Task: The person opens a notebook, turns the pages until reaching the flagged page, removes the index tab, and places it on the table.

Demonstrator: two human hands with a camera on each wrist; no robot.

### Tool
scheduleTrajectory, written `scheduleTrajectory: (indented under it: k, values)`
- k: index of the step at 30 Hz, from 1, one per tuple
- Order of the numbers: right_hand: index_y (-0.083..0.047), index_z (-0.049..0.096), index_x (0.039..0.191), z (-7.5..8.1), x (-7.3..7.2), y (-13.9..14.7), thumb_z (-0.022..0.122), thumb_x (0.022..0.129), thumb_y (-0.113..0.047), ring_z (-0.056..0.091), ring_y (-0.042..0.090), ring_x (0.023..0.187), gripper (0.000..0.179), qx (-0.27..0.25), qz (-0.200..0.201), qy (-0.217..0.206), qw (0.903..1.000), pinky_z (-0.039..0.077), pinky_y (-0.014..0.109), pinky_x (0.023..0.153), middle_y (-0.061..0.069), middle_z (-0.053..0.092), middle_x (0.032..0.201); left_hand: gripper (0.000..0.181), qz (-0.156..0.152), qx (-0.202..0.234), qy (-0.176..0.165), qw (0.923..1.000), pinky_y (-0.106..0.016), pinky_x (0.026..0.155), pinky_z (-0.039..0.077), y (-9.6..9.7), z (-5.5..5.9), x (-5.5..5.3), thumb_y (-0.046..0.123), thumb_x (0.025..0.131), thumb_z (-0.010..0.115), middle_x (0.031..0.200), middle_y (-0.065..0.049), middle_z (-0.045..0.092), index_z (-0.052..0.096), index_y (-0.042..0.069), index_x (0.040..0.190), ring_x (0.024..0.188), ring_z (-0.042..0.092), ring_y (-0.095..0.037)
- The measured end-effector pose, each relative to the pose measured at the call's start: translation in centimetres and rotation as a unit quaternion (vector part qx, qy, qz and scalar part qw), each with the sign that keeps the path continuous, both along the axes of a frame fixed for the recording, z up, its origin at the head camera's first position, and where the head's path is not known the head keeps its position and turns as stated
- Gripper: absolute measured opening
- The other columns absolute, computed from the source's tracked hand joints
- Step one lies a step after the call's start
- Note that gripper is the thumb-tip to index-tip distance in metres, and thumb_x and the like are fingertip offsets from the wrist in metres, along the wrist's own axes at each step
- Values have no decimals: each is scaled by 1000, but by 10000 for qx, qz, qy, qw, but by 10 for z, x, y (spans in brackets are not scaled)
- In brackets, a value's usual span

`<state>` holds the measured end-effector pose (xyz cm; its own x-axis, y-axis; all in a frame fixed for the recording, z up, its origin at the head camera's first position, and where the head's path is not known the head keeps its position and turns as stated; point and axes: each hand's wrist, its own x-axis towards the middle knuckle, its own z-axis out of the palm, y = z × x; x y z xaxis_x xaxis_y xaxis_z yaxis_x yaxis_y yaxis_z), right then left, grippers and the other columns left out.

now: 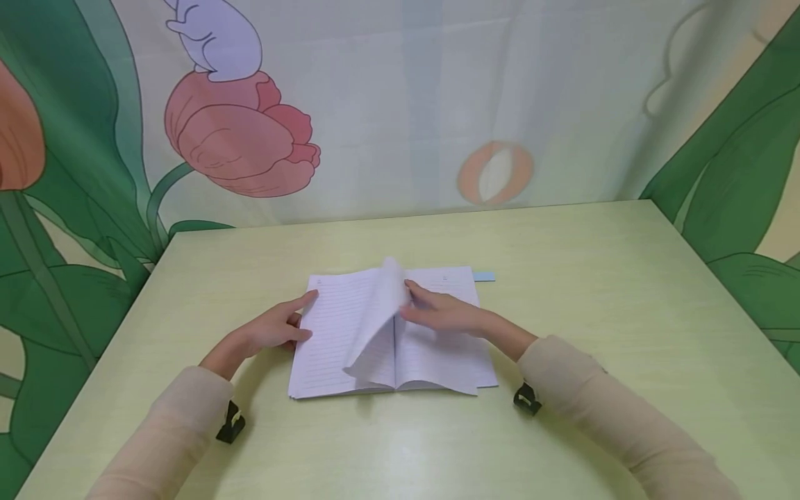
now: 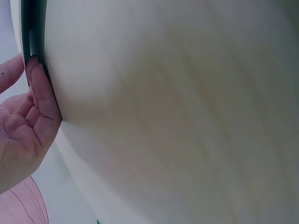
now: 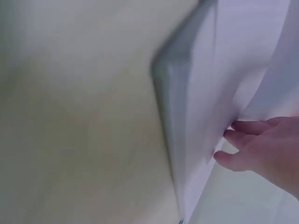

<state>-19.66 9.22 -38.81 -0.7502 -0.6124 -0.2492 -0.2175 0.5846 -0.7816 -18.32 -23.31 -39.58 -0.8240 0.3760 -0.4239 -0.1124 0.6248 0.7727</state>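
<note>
An open lined notebook (image 1: 331, 347) lies on the table in the head view, one page (image 1: 380, 323) raised and curling over toward the left side. My left hand (image 1: 275, 328) holds the notebook's left edge, the thumb over the paper; in the left wrist view the curled fingers (image 2: 42, 93) sit against the edge from below. Behind the raised page, my right hand (image 1: 445, 314) touches it with its fingers fairly straight. The right wrist view shows these fingers (image 3: 243, 135) at the paper, slightly blurred, while the page (image 3: 280, 79) rises beside them.
A light blue tab (image 1: 484, 276) sticks out past the notebook's upper right edge. Pale green tabletop (image 1: 562, 264) surrounds the notebook. Behind the table hangs a curtain (image 1: 375, 125) printed with flowers and a white animal. Small black devices (image 1: 231, 422) sit at both wrists.
</note>
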Motion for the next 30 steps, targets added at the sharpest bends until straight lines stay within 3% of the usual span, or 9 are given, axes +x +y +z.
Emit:
scheduleTrajectory:
  k: [6,11,15,19,24,30]
  values:
    - [-7,17,146,-4,9,-16,47,90,-49,10,26,137,77,795,707,954,9897,12,53,104,14,13,149,71,92,118,-50,9999,-28,62,40,0,0,0,10,92,53,77,-9,49,8,12,147,66,48,-19]
    - [-15,22,146,-6,12,-23,49,88,-50,3,28,137,73,1243,930,1146,9812,8,58,101,16,7,150,54,421,246,-207,9986,-31,63,44,0,1,1,33,99,33,80,-11,50,15,14,147,65,50,-20]
    - [-21,25,145,-7,14,-24,52,86,-51,-1,30,137,72,1506,1057,1194,9756,7,58,101,17,2,150,58,438,274,-276,9983,-32,64,45,1,4,3,39,99,27,76,-11,49,8,12,147,66,50,-20]
    - [-23,25,145,-7,15,-26,56,84,-51,-2,30,137,74,1664,1121,1211,9721,6,58,102,16,1,150,65,403,130,-308,9986,-30,65,45,2,5,2,33,99,36,76,-10,47,-3,14,147,66,50,-20]
    - [-24,24,145,-6,16,-26,56,84,-51,-3,29,137,75,1752,1122,1145,9714,4,57,102,15,-1,151,79,294,-34,-104,9995,-29,62,43,3,2,1,12,91,55,79,-11,53,0,18,147,66,50,-18]
    - [-20,24,146,-4,16,-22,57,84,-50,-1,30,137,76,1693,1153,1245,9709,6,58,102,17,1,150,84,207,-78,22,9998,-29,59,41,6,3,1,5,86,59,77,-12,54,4,18,148,63,49,-18]
